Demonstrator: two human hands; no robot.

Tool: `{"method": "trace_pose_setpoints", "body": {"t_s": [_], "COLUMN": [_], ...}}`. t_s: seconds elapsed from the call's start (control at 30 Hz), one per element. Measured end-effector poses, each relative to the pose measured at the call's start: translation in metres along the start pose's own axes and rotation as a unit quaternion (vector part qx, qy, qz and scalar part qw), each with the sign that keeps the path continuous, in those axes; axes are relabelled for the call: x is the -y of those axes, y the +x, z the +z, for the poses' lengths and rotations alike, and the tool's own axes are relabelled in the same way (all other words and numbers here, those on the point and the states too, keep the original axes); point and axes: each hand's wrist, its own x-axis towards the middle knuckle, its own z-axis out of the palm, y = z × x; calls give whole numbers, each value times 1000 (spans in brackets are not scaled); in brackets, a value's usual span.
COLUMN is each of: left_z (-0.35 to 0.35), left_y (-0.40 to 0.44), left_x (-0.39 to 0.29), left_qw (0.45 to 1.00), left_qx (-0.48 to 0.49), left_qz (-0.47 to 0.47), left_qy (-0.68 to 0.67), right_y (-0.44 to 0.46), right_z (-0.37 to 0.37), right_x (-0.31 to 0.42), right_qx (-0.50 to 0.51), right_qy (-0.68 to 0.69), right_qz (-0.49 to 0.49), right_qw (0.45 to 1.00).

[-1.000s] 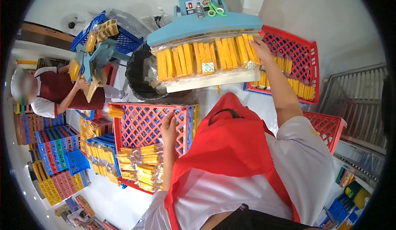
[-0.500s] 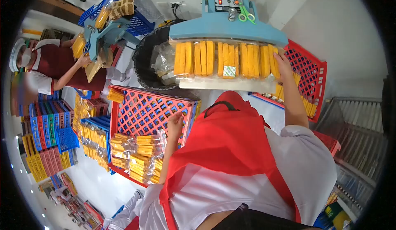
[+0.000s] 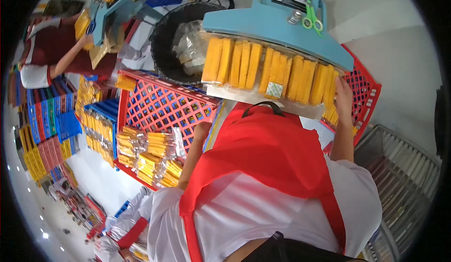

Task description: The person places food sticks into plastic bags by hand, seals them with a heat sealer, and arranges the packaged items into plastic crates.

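Note:
A clear pack of yellow stick-shaped pieces [image 3: 246,63] in several bundles lies along the front of a blue sealing machine [image 3: 277,27], on a pale ledge [image 3: 263,100]. A small green-and-white label [image 3: 274,90] shows on the pack. At the pack's right end, my right hand [image 3: 344,97] has its fingers closed on the edge. My left hand [image 3: 203,129] is curled beside the red crate [image 3: 164,104], apart from the pack, with no object showing in it. Green-handled scissors [image 3: 311,20] rest against the machine's top.
A black-lined bin [image 3: 162,41] with clear plastic scraps stands left of the machine. Bagged yellow sticks [image 3: 150,165] fill part of the red crate. Another red crate [image 3: 366,102] stands at right, near a metal rack [image 3: 399,168]. A co-worker [image 3: 66,50] works at a second machine [image 3: 110,20].
The view has shifted and tilted, so the machine and pack appear slanted and further right. My right hand stays at the pack's right end. My left hand has curled more and turned away.

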Motion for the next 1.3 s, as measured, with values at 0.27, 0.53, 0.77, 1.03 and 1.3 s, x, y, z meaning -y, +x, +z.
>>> {"method": "trace_pose_setpoints", "body": {"t_s": [0.27,0.53,0.77,1.03,1.3], "left_z": [32,75,15,-18,-39], "left_y": [-73,-68,-66,43,54], "left_x": [51,138,120,211,218], "left_qw": [987,980,893,282,243], "left_qx": [-36,-113,-295,-355,-584], "left_qz": [-156,-135,-259,-260,-187], "left_qy": [-32,88,-221,-852,-751], "right_y": [12,1,-16,-41,-77], "right_z": [24,119,178,221,264], "right_x": [84,117,148,146,173], "right_qx": [-67,175,271,291,350], "right_qy": [-23,-175,-156,-190,-227], "right_qz": [-117,-291,-310,-335,-378], "right_qw": [991,924,898,876,826]}}
